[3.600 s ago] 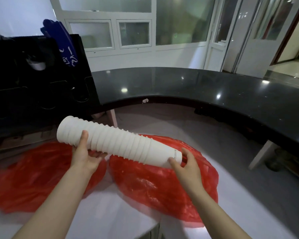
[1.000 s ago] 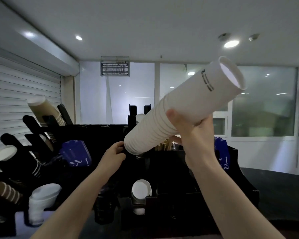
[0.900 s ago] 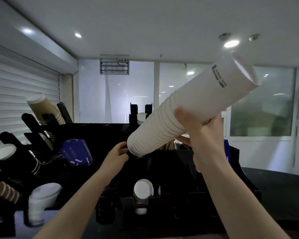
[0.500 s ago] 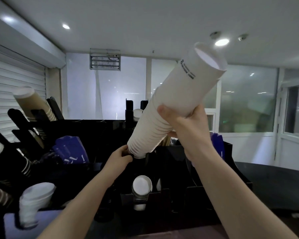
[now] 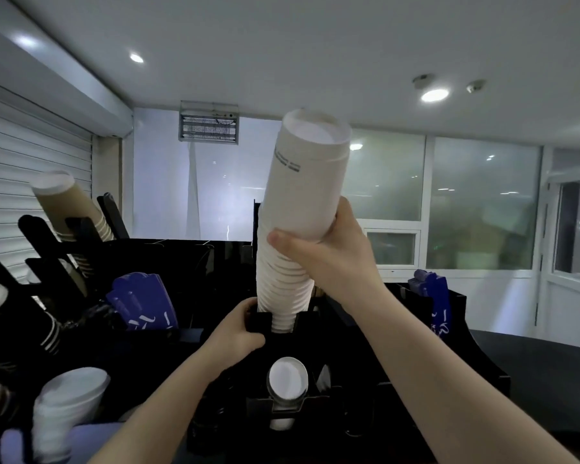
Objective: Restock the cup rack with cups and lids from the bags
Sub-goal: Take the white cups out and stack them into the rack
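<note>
Right now the loading step is under way. The right hand (image 5: 325, 259) is gripping the tall stack of white cups (image 5: 302, 195) round its middle and holding it nearly upright. The stack's lower end is sitting in the mouth of a top slot of the black cup rack (image 5: 426, 349). The left hand (image 5: 236, 334) is curling its fingers over the slot's edge, just beside the stack's bottom (steadying the rack, it seems). Next, the stack probably needs lowering straight down the slot, kept in line so no rim is catching. The rack is standing on a dark table (image 5: 549, 360). A roller shutter (image 5: 31, 182) is covering the left wall, and large windows (image 5: 482, 209) are filling the back of the room.
</note>
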{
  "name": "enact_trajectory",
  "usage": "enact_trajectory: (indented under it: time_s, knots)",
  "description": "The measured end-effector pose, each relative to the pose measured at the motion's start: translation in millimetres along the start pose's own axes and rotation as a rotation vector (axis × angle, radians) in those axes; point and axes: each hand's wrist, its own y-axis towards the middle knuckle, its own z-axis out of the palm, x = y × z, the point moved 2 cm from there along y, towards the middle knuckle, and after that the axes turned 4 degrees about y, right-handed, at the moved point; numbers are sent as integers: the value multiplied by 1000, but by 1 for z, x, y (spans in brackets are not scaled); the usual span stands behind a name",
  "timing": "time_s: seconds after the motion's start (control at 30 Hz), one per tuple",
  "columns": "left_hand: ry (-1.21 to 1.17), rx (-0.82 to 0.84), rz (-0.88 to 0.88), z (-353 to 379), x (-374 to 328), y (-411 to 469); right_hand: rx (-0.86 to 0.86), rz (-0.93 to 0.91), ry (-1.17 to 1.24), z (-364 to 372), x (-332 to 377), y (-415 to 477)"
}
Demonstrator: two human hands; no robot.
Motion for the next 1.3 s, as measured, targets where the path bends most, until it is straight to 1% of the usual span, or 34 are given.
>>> enact_trajectory:
  time_s: [0.1,0.23,0.37,0.47,0.57,0.7,0.8,0.9,1.0,1.17,1.3]
  knots:
    - [11,-2,-15,-1,8,-3,55,96,9,11,-29,5]
    - [11,-35,73,-5,11,-1,115,143,27,21,-71,-1]
    - [-35,-90,164,-8,5,6,113,110,28,22,-85,4]
    - [-80,-101,260,-3,-6,13,181,49,9,19,-88,7]
    - [-96,-93,295,7,-13,19,225,8,14,16,-94,4]
    - [-48,-94,294,9,-9,24,217,-15,52,16,-101,-4]
    - [24,-94,259,6,-6,26,176,-24,67,20,-102,-6]
    - [72,-133,214,4,-7,26,146,-31,55,24,-103,-5]
    - [88,-147,173,4,-10,25,99,-49,28,23,-102,-9]
    - [74,-163,154,7,-14,25,19,-73,61,25,-97,-17]
    - [108,-184,148,5,-14,23,79,-111,83,26,-93,-12]
